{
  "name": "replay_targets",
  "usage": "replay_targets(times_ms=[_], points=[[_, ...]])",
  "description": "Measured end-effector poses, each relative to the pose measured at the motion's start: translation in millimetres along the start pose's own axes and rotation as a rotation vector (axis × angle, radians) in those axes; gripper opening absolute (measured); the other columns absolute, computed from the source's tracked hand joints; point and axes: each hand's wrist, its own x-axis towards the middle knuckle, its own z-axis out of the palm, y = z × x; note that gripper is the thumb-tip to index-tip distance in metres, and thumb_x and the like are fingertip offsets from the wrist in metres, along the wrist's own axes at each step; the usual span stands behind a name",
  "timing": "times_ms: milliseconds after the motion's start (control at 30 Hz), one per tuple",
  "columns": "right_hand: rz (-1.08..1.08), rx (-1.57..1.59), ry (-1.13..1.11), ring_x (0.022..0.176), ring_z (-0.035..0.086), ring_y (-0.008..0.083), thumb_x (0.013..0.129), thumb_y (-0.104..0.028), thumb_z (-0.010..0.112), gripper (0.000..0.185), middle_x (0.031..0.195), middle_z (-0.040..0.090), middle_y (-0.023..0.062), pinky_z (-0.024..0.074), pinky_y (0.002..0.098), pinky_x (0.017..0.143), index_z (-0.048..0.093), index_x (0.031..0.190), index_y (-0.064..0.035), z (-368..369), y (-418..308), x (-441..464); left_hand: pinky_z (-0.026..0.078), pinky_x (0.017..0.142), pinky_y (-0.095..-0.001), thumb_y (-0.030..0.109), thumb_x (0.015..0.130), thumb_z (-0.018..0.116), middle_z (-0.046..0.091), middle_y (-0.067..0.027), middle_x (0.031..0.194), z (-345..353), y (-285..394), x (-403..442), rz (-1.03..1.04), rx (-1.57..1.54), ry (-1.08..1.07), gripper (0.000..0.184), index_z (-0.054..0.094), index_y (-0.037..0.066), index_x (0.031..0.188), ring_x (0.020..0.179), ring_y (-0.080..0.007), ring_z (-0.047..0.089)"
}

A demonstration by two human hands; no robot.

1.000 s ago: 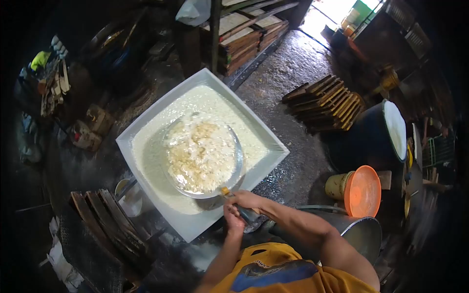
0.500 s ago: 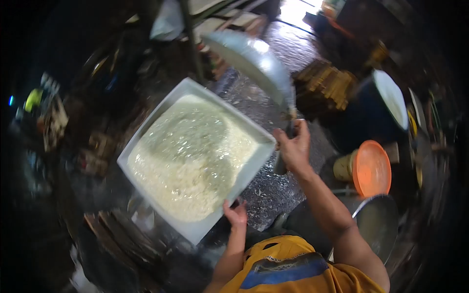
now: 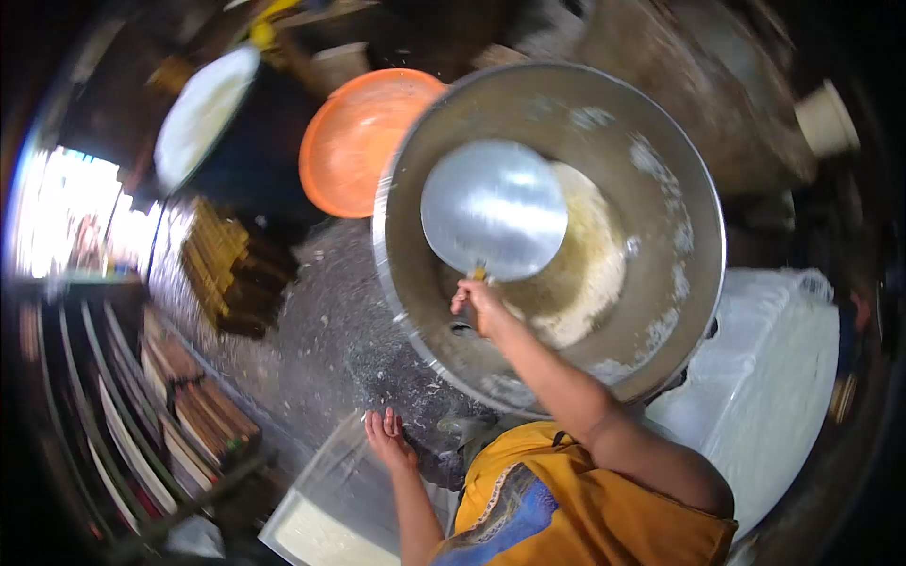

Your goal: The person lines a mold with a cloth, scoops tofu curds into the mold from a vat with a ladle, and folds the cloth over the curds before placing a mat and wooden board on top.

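My right hand [image 3: 483,304] is wrapped round the handle of a large round metal scoop [image 3: 494,209]. The scoop hangs over a big metal pot [image 3: 688,156], its shiny surface toward me. Pale liquid or foam [image 3: 601,274] lies in the bottom of the pot, partly hidden by the scoop. Lower down, my left hand [image 3: 388,439] is empty with its fingers apart, just above the corner of the white square tray [image 3: 326,491]. Pale content shows in the tray, which runs off the lower edge of the view.
An orange basin [image 3: 363,141] stands beside the pot's left rim. Left of it are a dark barrel with a white top [image 3: 203,118] and stacked wooden frames [image 3: 231,269]. A white plastic-covered container [image 3: 764,406] stands at the right, and shelved boards [image 3: 142,406] at lower left.
The view has swung from the tray to the pot. The scoop, earlier full over the tray in both hands, is now over the pot in my right hand alone. My left hand has let go.
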Motion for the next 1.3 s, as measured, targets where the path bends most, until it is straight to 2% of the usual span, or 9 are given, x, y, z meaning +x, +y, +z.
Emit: replay_targets(times_ms=[33,133,233,367,400,467,667,1067,1300], points=[[0.007,0.066,0.137,0.056,0.055,0.0205,0.084,-0.007,0.056,0.006,0.068,0.053,0.0087,0.052,0.0375,0.066,0.051,0.08,-0.0048,-25,2,27,0.046,0.087,-0.0366,0.027,0.09,0.061,0.048,-0.0079,0.12,38,6,-1,-0.002,0.097,-0.079,0.053,0.039,0.007,0.133,0.103,-0.0214,0.058],[0.273,0.971,0.561,0.057,0.056,0.0201,0.086,-0.011,0.047,0.013,0.065,0.053,0.0045,0.0522,0.0331,0.058,0.05,0.074,-0.0081,-116,-2,91,0.044,0.091,-0.0385,0.032,0.09,0.06,0.043,-0.0101,0.131,112,-7,4,-0.081,0.46,-0.161,0.064,0.031,0.005,0.14,0.115,-0.0256,0.051],[0.132,1.228,0.664,0.064,0.059,0.0201,0.088,-0.012,0.048,0.009,0.073,0.057,0.0053,0.0533,0.033,0.063,0.051,0.081,-0.0074,-212,4,131,0.039,0.097,-0.0445,0.032,0.089,0.061,0.039,-0.0159,0.137,167,-32,2,-0.078,0.615,-0.019,0.076,0.018,0.003,0.144,0.121,-0.0296,0.044],[-0.033,1.184,0.771,0.073,0.062,0.0201,0.089,-0.014,0.049,0.009,0.084,0.061,0.0063,0.0548,0.0328,0.07,0.054,0.09,-0.0065,-323,-12,170,0.039,0.098,-0.0482,0.029,0.088,0.062,0.034,-0.0227,0.141,201,-44,-5,0.014,0.711,0.083,0.084,0.006,0.001,0.145,0.122,-0.0332,0.043],[-0.067,0.798,0.724,0.063,0.056,0.0208,0.09,-0.015,0.047,0.012,0.074,0.055,0.0061,0.0536,0.0332,0.062,0.051,0.082,-0.0072,-331,-30,161,0.04,0.097,-0.0484,0.029,0.088,0.061,0.036,-0.0227,0.14,195,-48,-3,0.054,0.767,0.159,0.084,0.007,0.001,0.145,0.121,-0.033,0.044],[-0.036,0.784,0.868,0.056,0.053,0.0206,0.095,-0.017,0.047,0.019,0.067,0.052,0.0063,0.0504,0.0351,0.054,0.05,0.081,-0.0058,-355,-60,175,0.041,0.095,-0.048,0.03,0.089,0.061,0.038,-0.0222,0.136,205,-58,-1,0.106,0.869,0.267,0.081,0.009,0.0,0.144,0.117,-0.032,0.045],[-0.026,0.505,0.61,0.049,0.045,0.0128,0.088,-0.008,0.057,0.013,0.059,0.046,0.0006,0.0427,0.0281,0.046,0.047,0.079,-0.0098,-435,-90,194,0.037,0.099,-0.0474,0.036,0.09,0.057,0.034,-0.0185,0.137,165,-43,10,0.115,1.13,0.229,0.073,0.02,0.005,0.144,0.117,-0.0334,0.043],[-0.13,-0.085,0.375,0.05,0.049,0.0121,0.082,-0.006,0.06,0.009,0.063,0.051,0.0037,0.0433,0.0293,0.046,0.052,0.082,-0.0024,-309,-222,158,0.037,0.098,-0.037,0.019,0.092,0.057,0.046,-0.0139,0.126,238,-55,-11,0.211,0.988,0.139,0.049,0.035,0.0,0.131,0.109,-0.0237,0.046],[-0.161,-0.595,0.273,0.052,0.054,0.0146,0.08,-0.005,0.058,0.013,0.065,0.055,0.0069,0.0451,0.0306,0.045,0.055,0.091,0.0011,-153,-255,58,0.039,0.095,-0.0348,0.012,0.092,0.057,0.048,-0.0114,0.124,190,-53,0,0.286,0.902,0.052,0.046,0.036,0.0,0.131,0.109,-0.0205,0.048]])
